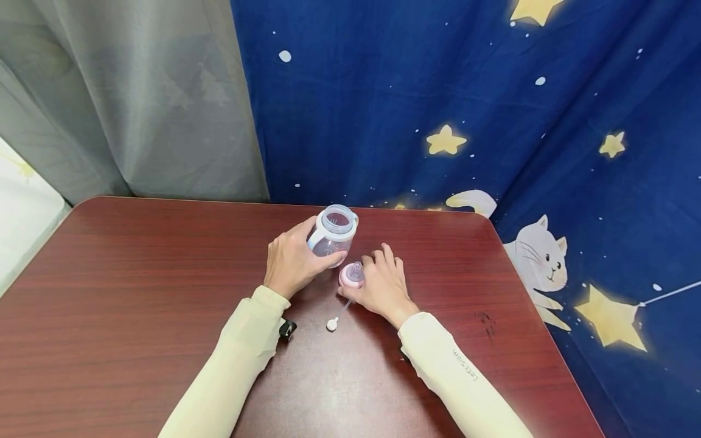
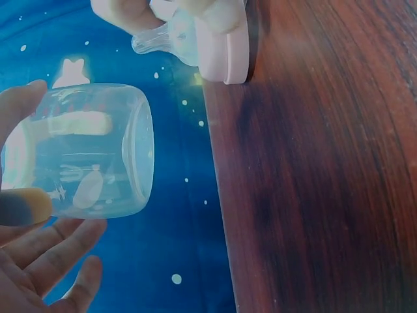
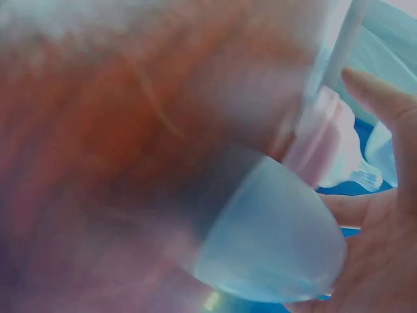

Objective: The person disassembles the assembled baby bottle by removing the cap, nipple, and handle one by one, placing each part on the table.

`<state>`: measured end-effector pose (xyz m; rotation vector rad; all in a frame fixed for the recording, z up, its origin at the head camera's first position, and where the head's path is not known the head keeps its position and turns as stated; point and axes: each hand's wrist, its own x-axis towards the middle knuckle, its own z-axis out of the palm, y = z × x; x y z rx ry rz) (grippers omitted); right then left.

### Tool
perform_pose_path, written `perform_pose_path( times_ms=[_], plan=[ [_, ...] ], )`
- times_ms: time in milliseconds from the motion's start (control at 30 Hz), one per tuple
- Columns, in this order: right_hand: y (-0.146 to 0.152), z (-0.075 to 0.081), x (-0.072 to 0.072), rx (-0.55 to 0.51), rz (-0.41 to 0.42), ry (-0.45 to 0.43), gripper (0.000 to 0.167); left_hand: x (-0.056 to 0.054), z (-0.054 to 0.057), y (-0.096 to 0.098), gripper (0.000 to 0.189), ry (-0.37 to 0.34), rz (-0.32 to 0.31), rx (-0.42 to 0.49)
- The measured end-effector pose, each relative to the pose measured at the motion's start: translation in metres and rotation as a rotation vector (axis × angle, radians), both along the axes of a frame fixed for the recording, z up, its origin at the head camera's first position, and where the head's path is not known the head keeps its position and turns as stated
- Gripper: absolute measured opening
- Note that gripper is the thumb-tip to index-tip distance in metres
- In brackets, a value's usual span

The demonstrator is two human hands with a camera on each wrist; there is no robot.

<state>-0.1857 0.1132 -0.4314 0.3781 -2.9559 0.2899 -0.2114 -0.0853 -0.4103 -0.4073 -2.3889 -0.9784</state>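
Clear baby bottle [image 1: 332, 236], open-mouthed, and pink nipple collar [image 1: 352, 275] with straw [image 1: 341, 312], mid-table [image 1: 109, 292].
Left hand [image 1: 290, 263] grips the bottle; right hand [image 1: 383, 285] pinches the collar. Advice: keep the bottle upright, feed the straw in first.

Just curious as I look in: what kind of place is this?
Probably a home corner or small set: a dark wooden table, a blue star-and-cat cloth behind it, and a baby bottle being handled.

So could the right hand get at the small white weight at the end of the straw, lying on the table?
Probably yes. The white weight lies bare on the table just beside the right hand, nothing between them, though its fingers hold the pink nipple lid.
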Motion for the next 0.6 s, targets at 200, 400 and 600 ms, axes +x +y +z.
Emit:
perform_pose_path(
  times_ms=[200,400,600],
  plan=[
    [0.007,0.023,-0.004,-0.177,-0.028,0.098,0.095,0.001,0.001,0.0,0.072,0.019,-0.012,0.011],
    [0.009,0.041,-0.007,-0.342,0.076,0.254,0.098,0.001,0.001,0.001,0.073,0.024,-0.044,0.037],
    [0.006,0.047,-0.009,-0.397,0.124,0.283,0.088,0.002,0.0,0.003,0.068,0.012,-0.104,-0.003]
  ],
)
